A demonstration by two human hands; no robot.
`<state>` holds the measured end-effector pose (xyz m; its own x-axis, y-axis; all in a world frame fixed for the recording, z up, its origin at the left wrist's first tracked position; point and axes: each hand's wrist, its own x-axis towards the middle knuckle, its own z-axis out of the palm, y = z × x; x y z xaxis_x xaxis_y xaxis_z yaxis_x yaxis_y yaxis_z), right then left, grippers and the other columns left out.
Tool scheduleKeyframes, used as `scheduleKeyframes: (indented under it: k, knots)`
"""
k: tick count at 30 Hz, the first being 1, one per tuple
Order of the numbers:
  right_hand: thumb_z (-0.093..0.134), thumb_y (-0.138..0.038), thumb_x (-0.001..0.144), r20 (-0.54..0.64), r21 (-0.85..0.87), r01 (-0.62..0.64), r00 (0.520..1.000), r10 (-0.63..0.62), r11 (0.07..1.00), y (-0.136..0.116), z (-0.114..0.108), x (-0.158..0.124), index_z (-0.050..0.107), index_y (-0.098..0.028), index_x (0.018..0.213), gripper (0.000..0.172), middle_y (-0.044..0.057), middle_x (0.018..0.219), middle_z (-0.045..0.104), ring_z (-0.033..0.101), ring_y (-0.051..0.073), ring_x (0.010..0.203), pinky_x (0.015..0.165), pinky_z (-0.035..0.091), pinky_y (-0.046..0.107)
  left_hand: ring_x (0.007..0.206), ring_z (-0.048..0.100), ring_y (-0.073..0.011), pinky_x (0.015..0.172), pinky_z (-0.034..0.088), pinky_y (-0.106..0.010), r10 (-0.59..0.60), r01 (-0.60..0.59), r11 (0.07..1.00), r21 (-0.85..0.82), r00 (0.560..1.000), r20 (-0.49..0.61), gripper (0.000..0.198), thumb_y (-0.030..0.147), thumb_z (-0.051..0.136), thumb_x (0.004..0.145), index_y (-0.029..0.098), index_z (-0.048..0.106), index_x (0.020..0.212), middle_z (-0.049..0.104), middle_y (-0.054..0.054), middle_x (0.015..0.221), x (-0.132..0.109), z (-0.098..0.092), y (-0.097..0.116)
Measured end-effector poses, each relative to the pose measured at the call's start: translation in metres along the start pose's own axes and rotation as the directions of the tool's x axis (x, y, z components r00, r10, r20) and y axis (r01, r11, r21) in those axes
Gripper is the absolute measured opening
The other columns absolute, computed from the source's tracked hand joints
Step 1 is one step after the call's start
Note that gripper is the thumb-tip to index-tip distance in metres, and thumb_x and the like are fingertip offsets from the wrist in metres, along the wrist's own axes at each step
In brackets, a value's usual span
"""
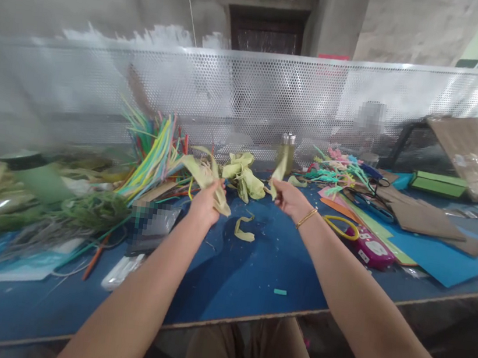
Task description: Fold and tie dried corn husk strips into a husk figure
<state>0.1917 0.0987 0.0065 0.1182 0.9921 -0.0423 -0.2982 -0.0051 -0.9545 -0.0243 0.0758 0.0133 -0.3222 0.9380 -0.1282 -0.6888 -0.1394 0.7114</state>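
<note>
The left hand (208, 203) grips a pale-green husk-like strip (196, 172); the right hand (288, 198) pinches a second strip (283, 167), a crumpled pile (248, 179) lying between them. Hard pulling could tear the thin strips; reaching forward could topple the bottle (288, 141). Room opens across the blue tabletop (242, 291) toward its front edge, clutter crowding both sides.

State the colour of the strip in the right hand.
The strip in the right hand is pale yellow-green, as the head view shows.
</note>
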Motion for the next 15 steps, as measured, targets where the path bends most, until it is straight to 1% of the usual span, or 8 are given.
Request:
scheduleKeyframes:
  k: [1, 3, 4, 6, 8, 11, 13, 15]
  knots:
    - [0.077, -0.025, 0.072, 0.059, -0.009, -0.016, 0.998, 0.017, 1.000, 0.003, 0.007, -0.005, 0.052, -0.018, 0.069, 0.026, -0.008, 0.048, 0.044, 0.036, 0.005, 0.039, 0.036, 0.028, 0.016, 0.051, 0.057, -0.0093, 0.052, 0.047, -0.021, -0.038, 0.033, 0.994, 0.107, 0.998, 0.042, 0.004, 0.014, 0.069, 0.078, 0.014, 0.066, 0.079, 0.065, -0.001, 0.065, -0.003, 0.001, -0.008]
    - [0.083, -0.025, 0.063, 0.173, -0.020, -0.027, 0.985, 0.030, 0.999, 0.009, 0.019, -0.013, 0.051, -0.018, 0.068, 0.033, -0.009, 0.048, 0.042, 0.035, 0.004, 0.040, 0.037, 0.028, 0.016, 0.054, 0.060, -0.0118, 0.053, 0.048, -0.023, -0.076, 0.044, 0.968, 0.248, 0.990, 0.122, 0.016, 0.016, 0.075, 0.070, 0.012, 0.068, 0.084, 0.068, -0.003, 0.070, -0.008, 0.000, -0.023]
    - [0.084, -0.027, 0.062, 0.251, -0.029, -0.026, 0.967, 0.032, 0.999, 0.011, 0.024, -0.016, 0.051, -0.018, 0.068, 0.035, -0.010, 0.048, 0.043, 0.036, 0.004, 0.040, 0.038, 0.029, 0.016, 0.056, 0.062, -0.0133, 0.055, 0.050, -0.025, -0.061, 0.016, 0.961, 0.277, 0.986, 0.156, 0.022, 0.017, 0.078, 0.067, 0.012, 0.068, 0.086, 0.069, -0.003, 0.071, -0.011, 0.000, -0.028]
    - [0.085, -0.031, 0.060, 0.336, -0.057, -0.026, 0.941, 0.044, 0.998, 0.015, 0.030, -0.022, 0.049, -0.019, 0.068, 0.039, -0.010, 0.049, 0.044, 0.038, 0.004, 0.041, 0.039, 0.033, 0.017, 0.057, 0.063, -0.0155, 0.057, 0.051, -0.028, -0.049, -0.016, 0.947, 0.320, 0.980, 0.194, 0.031, 0.020, 0.082, 0.060, 0.013, 0.068, 0.087, 0.069, -0.002, 0.069, -0.013, -0.003, -0.034]
    - [0.085, -0.031, 0.060, 0.342, -0.092, -0.042, 0.937, 0.072, 0.995, 0.019, 0.033, -0.024, 0.049, -0.019, 0.068, 0.039, -0.010, 0.048, 0.044, 0.040, 0.005, 0.042, 0.042, 0.038, 0.019, 0.057, 0.064, -0.0163, 0.058, 0.052, -0.029, -0.049, -0.030, 0.937, 0.347, 0.975, 0.217, 0.036, 0.023, 0.084, 0.056, 0.014, 0.067, 0.086, 0.069, -0.002, 0.068, -0.015, -0.004, -0.037]
    - [0.084, -0.029, 0.061, 0.339, -0.121, -0.071, 0.935, 0.108, 0.990, 0.024, 0.036, -0.026, 0.055, -0.018, 0.071, 0.033, -0.009, 0.047, 0.045, 0.042, 0.006, 0.043, 0.046, 0.042, 0.020, 0.058, 0.064, -0.0170, 0.056, 0.051, -0.028, -0.068, -0.038, 0.921, 0.389, 0.965, 0.255, 0.040, 0.026, 0.085, 0.053, 0.014, 0.066, 0.085, 0.071, -0.004, 0.070, -0.017, -0.006, -0.039]
    - [0.084, -0.028, 0.062, 0.354, -0.130, -0.079, 0.927, 0.120, 0.988, 0.027, 0.038, -0.027, 0.057, -0.017, 0.072, 0.030, -0.009, 0.047, 0.046, 0.042, 0.006, 0.043, 0.046, 0.043, 0.021, 0.058, 0.064, -0.0174, 0.056, 0.050, -0.027, -0.110, -0.023, 0.903, 0.429, 0.953, 0.282, 0.040, 0.027, 0.085, 0.052, 0.014, 0.066, 0.085, 0.070, -0.004, 0.067, -0.018, -0.006, -0.041]
    - [0.083, -0.026, 0.063, 0.343, -0.130, -0.086, 0.931, 0.126, 0.988, 0.029, 0.039, -0.027, 0.056, -0.016, 0.069, 0.029, -0.008, 0.047, 0.045, 0.041, 0.006, 0.043, 0.045, 0.040, 0.020, 0.056, 0.063, -0.0172, 0.055, 0.048, -0.027, -0.171, 0.014, 0.881, 0.472, 0.941, 0.291, 0.039, 0.026, 0.085, 0.053, 0.014, 0.065, 0.084, 0.068, -0.003, 0.063, -0.019, -0.006, -0.043]
